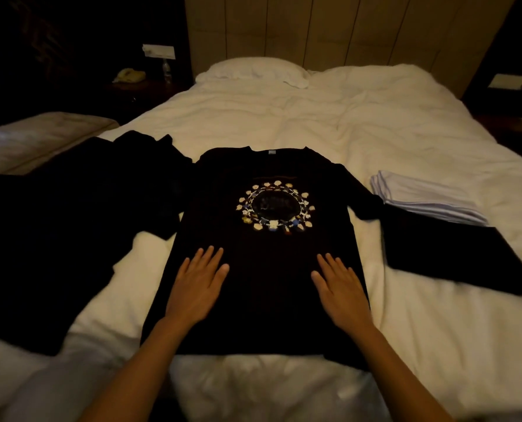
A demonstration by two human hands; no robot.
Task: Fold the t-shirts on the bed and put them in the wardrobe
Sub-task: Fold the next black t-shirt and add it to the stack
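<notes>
T-shirt [262, 269] flat under both hands

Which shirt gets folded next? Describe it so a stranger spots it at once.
Start at the white bed and look to its near edge, at the black t-shirt spread flat, front up, under both hands. Unlike the plain dark heap to its left and the folded stacks to its right, it bears a ring-shaped print on the chest.
</notes>
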